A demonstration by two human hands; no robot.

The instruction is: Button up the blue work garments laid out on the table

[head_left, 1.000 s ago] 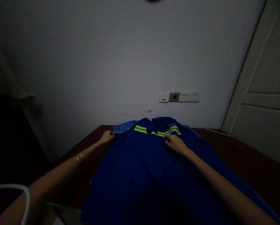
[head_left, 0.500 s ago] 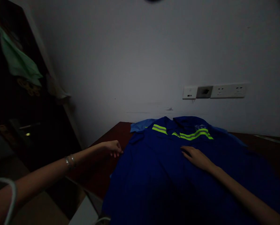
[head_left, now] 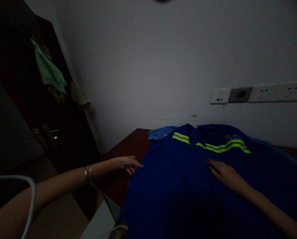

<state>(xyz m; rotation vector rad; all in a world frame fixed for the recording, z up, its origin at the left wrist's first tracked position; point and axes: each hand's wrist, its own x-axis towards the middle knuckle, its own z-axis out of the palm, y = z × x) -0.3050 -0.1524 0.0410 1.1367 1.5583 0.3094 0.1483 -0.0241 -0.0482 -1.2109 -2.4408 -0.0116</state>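
A dark blue shirt (head_left: 188, 186) with neon yellow-green stripes across the chest lies spread on a dark brown table (head_left: 130, 146). My right hand (head_left: 225, 174) lies flat and open on the middle of the shirt, fingers stretched toward the stripes. My left hand (head_left: 128, 163) reaches to the shirt's left edge, fingers loosely extended and touching the fabric near the sleeve; it holds nothing that I can see. A bracelet sits on my left wrist.
A white wall with a strip of sockets (head_left: 255, 94) stands behind the table. At the left is a dark door (head_left: 26, 109) with a handle and a green cloth (head_left: 48, 71) hanging. A white cable (head_left: 31, 196) loops at the lower left.
The view has swung left. My left hand let go of the shoulder and slid down along the shirt's left edge; my right hand moved from the collar down to the chest and flattened.
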